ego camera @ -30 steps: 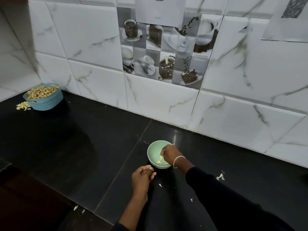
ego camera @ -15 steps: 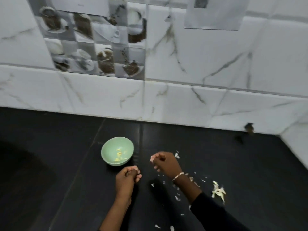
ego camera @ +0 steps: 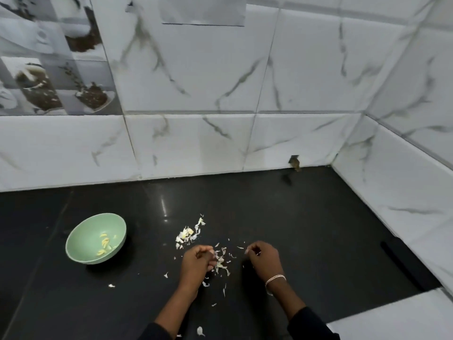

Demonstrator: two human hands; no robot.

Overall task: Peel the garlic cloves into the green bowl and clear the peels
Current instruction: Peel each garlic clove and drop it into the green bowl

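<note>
Several peeled garlic cloves [ego camera: 105, 243] are seen in the green bowl [ego camera: 81, 235], which is set on the black tabletop [ego camera: 294, 217] left of both hands. The left grip [ego camera: 197, 262] and right grip [ego camera: 263, 260] are curled tight over scattered peels [ego camera: 187, 234]; whether anything is pinched cannot be told.

Whatever the left hand [ego camera: 196, 260] and right hand [ego camera: 263, 260] pinched in their curled fingers was too small to make out. A brownish thing [ego camera: 295, 163] at the counter's [ego camera: 318, 229] back edge, near its right corner, was only a blur.
</note>
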